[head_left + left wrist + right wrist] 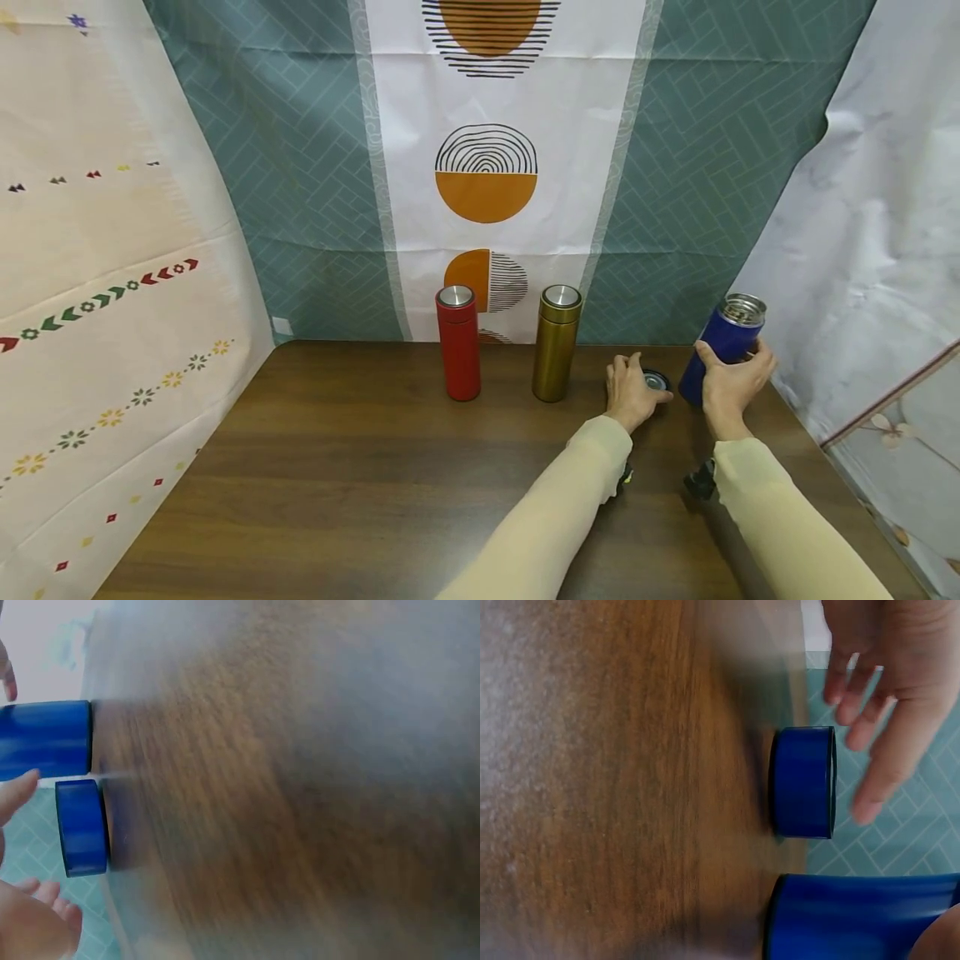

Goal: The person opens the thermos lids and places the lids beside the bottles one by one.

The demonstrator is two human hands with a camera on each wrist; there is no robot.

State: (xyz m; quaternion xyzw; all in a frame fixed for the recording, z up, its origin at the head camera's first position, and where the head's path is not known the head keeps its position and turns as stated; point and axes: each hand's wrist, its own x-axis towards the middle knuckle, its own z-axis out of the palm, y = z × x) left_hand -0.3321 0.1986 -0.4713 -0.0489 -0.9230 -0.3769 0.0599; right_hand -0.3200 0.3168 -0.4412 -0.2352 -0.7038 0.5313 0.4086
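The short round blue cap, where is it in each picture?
Head: short round blue cap, right of centre, beside the left hand.
Left wrist: the cap, near left edge, just below middle.
Right wrist: the cap, right of centre.
Shared landmark: the tall blue cylindrical bottle beside it.

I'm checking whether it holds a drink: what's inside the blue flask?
At the open mouth of the blue flask, held in the right hand, only silvery metal shows. The deeper inside is hidden by its walls, so any drink there cannot be seen.

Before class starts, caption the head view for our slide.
Right hand grips an open blue flask, left hand near a loose cap, gold flask and red flask standing closed.
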